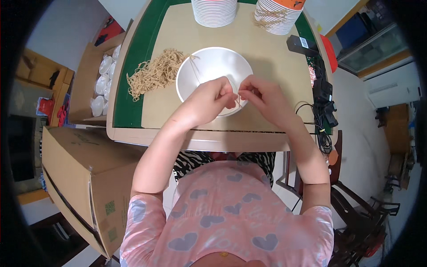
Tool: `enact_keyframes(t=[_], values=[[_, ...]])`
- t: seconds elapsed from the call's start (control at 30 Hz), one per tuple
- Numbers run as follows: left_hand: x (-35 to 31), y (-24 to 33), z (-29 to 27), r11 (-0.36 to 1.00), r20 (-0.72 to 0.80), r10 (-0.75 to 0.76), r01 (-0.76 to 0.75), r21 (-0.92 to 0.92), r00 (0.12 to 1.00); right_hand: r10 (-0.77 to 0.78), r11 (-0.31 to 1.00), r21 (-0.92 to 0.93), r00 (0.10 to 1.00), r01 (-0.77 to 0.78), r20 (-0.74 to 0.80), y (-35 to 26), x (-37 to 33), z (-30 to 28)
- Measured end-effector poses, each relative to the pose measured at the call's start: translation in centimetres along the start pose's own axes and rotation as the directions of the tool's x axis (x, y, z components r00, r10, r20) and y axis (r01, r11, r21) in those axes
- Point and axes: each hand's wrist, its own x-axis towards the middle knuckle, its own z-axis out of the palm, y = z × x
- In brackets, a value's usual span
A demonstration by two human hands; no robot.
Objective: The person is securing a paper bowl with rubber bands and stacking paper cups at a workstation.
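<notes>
Both my hands are closed in a pinch above the near part of a white bowl. My left hand and my right hand almost meet at the fingertips, gripping a thin tan string. Part of that string runs from my left hand up across the bowl to its far left rim. A short end shows between the fingertips; the fingers hide how it is looped or joined. Left of the bowl, touching or very close to it, lies a tangled heap of tan string.
At the table's far side stand a stack of white cups and another stack with tan strings around it. Black adapters and cables line the right edge. Cardboard boxes stand on the left, one holding white rounded pieces. A dark chair is at the right.
</notes>
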Motion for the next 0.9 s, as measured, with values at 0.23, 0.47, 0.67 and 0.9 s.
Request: enact_keyframes(t=[0.23, 0.47, 0.67, 0.9], values=[[0.5, 1.5, 0.2, 0.991, -0.036, -0.129, 0.128, -0.027, 0.991, -0.012, 0.999, 0.039, 1.000, 0.012, 0.001, 0.2, 0.0, 0.0], [-0.9, 1.3, -0.4, 0.977, 0.040, 0.156, -0.160, 0.141, 0.987, 0.034, 0.987, 0.159, 0.997, -0.023, -0.068, 0.4, 0.2, 0.2], [-0.8, 1.5, -0.5, 0.525, 0.080, 0.524, -0.395, 0.754, 0.848, 0.019, 0.987, 0.162, 1.000, -0.019, 0.004, 0.6, 0.5, 0.2], [-0.5, 1.7, 0.1, 0.220, 0.245, 0.661, -0.494, 0.841, 0.710, 0.044, 0.993, 0.110, 0.999, -0.045, 0.010, 0.2, 0.3, 0.5]])
